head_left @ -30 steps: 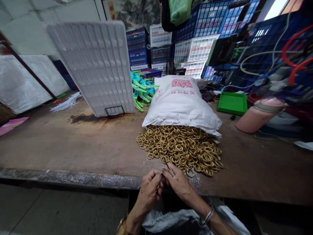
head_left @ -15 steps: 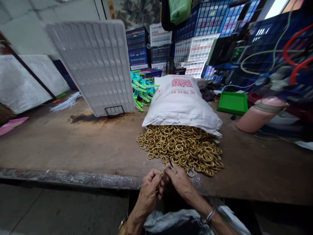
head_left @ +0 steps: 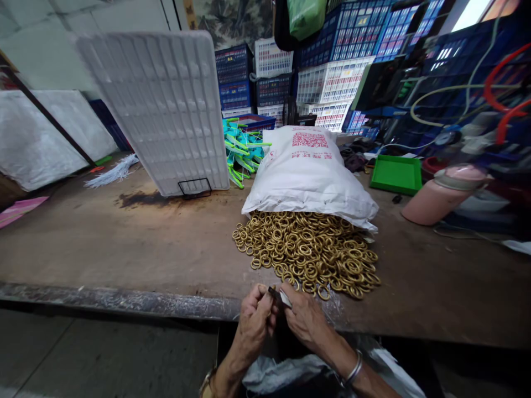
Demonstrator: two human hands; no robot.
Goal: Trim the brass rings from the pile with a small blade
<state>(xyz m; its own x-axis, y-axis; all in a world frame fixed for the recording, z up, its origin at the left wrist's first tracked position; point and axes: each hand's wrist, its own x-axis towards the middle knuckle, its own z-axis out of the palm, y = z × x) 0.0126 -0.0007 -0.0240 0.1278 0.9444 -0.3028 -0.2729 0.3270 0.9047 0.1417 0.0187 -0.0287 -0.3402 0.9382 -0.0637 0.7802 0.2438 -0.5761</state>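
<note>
Just past the table's front edge, my left hand (head_left: 254, 314) is closed in a pinch. A trace of gold at its fingertips looks like a brass-coloured ring, mostly hidden by the fingers. My right hand (head_left: 306, 316) is closed around a small knife-like tool (head_left: 285, 299) with a pale body and a dark tip. That tip points left and meets the left thumb and fingertips; whether it touches the ring I cannot tell. Right beyond both hands spreads a heap of brass-coloured rings (head_left: 305, 250), spilling from the mouth of a white woven sack (head_left: 307, 179).
A white ribbed panel (head_left: 161, 110) stands upright in a black wire stand (head_left: 194, 188) on the wooden table (head_left: 103, 243). Teal and lime-green pieces (head_left: 243, 149) lie behind it. At right are a green tray (head_left: 396, 174) and a pink bottle (head_left: 442, 196). Stacked crates (head_left: 323, 83) rise behind.
My right hand has turned the tool from pointing up and away to pointing left, its dark tip now at the left fingertips. My left hand has stayed nearly in place.
</note>
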